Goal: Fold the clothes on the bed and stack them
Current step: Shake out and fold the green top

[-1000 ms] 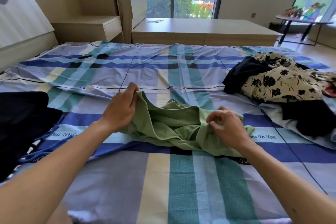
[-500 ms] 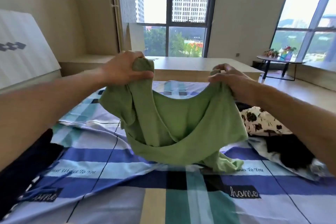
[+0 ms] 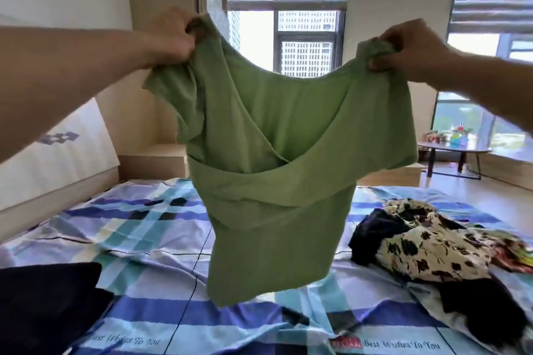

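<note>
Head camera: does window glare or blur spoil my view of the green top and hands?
Head view: the windows are overexposed behind the green top, yet it reads evenly lit; the left hand and right hand look slightly soft, but their grips show; wide-angle bending bows the forearms.

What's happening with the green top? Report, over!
Left hand and right hand each grip a shoulder of the green top. Top hangs open over the bed, not yet folded. Floral clothes pile lies off to the right, not in the way.
</note>
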A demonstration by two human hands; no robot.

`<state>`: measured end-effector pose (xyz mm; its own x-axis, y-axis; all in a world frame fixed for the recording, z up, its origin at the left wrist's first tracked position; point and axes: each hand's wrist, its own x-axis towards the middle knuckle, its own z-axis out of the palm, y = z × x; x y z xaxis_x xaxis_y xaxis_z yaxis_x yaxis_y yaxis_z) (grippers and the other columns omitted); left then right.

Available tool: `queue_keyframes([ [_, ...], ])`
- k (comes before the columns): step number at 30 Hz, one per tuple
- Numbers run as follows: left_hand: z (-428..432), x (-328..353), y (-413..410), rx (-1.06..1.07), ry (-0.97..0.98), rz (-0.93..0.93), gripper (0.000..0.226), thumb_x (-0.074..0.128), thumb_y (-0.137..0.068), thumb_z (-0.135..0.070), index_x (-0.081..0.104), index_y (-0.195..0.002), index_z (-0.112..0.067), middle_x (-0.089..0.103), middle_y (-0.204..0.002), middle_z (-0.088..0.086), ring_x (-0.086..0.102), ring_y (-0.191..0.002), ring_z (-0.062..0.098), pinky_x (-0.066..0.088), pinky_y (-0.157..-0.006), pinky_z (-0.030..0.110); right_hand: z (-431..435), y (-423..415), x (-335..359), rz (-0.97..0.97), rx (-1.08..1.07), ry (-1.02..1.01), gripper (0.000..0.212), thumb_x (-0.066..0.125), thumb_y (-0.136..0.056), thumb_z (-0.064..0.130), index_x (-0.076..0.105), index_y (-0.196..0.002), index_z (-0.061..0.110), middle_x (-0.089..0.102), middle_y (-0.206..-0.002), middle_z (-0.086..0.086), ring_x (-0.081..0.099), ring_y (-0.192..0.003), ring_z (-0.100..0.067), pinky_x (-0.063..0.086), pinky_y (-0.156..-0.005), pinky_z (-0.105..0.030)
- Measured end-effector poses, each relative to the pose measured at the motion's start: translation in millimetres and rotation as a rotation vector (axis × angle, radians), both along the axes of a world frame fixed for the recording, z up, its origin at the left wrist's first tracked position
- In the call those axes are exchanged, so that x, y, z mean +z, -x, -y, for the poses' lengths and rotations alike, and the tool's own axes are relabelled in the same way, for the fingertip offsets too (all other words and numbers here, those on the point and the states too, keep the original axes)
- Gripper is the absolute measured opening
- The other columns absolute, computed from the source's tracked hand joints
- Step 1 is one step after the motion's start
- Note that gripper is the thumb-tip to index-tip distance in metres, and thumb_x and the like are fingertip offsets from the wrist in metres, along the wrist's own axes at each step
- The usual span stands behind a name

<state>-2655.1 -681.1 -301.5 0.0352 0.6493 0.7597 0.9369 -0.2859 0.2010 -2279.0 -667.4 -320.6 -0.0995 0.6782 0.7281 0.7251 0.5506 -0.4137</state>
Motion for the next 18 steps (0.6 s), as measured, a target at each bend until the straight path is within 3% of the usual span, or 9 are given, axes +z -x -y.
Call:
queue_keyframes([
  [4, 8.8, 12.7, 3.0, 0.081, -0.007, -0.105, 0.036, 0.038, -0.108, -0.027, 0.060, -0.119, -0.002, 0.060, -0.120, 0.027, 0.056, -0.110, 0.043, 0.043, -0.092, 0.046, 9.6, -1.7, 19.0, -0.019, 0.027, -0.013, 0.022, 0.070, -0.091, 0.018, 0.068, -0.109, 0.006, 0.061, -0.089, 0.001, 0.057, -0.086, -0.014, 0.045, -0.072, -0.023],
  [6, 11.3, 12.2, 8.0, 0.051, 0.036, -0.145, 0.040, 0.035, -0.108, -0.034, 0.061, -0.113, -0.004, 0.062, -0.113, 0.023, 0.056, -0.102, 0.038, 0.042, -0.086, 0.042, 13.4, -2.9, 17.5, -0.041, 0.066, 0.014, 0.007, 0.066, -0.095, 0.023, 0.066, -0.099, 0.017, 0.061, -0.089, 0.002, 0.056, -0.082, -0.012, 0.045, -0.072, -0.026],
  [8, 14.2, 9.3, 13.4, -0.015, 0.097, -0.222, 0.044, 0.035, -0.106, -0.044, 0.062, -0.097, -0.010, 0.063, -0.099, 0.014, 0.056, -0.091, 0.034, 0.040, -0.077, 0.036, 16.1, -4.7, 11.9, -0.066, 0.092, 0.000, 0.011, 0.062, -0.098, 0.026, 0.062, -0.087, 0.027, 0.062, -0.086, 0.000, 0.054, -0.074, -0.012, 0.044, -0.064, -0.027],
  [11, 19.5, 2.6, 23.6, -0.132, 0.165, -0.269, 0.054, 0.040, -0.094, -0.068, 0.063, -0.072, -0.024, 0.063, -0.076, 0.001, 0.058, -0.071, 0.021, 0.040, -0.063, 0.031, 16.8, -9.7, 2.1, -0.079, 0.100, -0.032, 0.019, 0.057, -0.101, 0.025, 0.062, -0.084, 0.024, 0.061, -0.080, -0.002, 0.050, -0.065, -0.009, 0.041, -0.059, -0.025],
  [14, 21.5, -4.6, 29.7, -0.247, 0.231, -0.097, 0.054, 0.048, -0.083, -0.076, 0.070, -0.069, -0.028, 0.066, -0.068, -0.009, 0.060, -0.064, 0.009, 0.044, -0.063, 0.027, 9.8, -18.0, -5.6, -0.082, 0.045, -0.061, 0.024, 0.053, -0.103, 0.026, 0.064, -0.082, 0.023, 0.059, -0.078, -0.004, 0.049, -0.070, -0.016, 0.036, -0.062, -0.027],
  [18, 20.7, -5.9, 28.0, -0.354, 0.342, 0.139, 0.041, 0.050, -0.094, -0.053, 0.074, -0.091, -0.020, 0.077, -0.082, -0.006, 0.071, -0.075, 0.007, 0.054, -0.071, 0.026, 0.6, -20.7, -14.7, -0.137, -0.072, -0.097, 0.021, 0.047, -0.104, 0.028, 0.067, -0.097, 0.026, 0.061, -0.085, -0.005, 0.052, -0.081, -0.023, 0.036, -0.069, -0.031],
])
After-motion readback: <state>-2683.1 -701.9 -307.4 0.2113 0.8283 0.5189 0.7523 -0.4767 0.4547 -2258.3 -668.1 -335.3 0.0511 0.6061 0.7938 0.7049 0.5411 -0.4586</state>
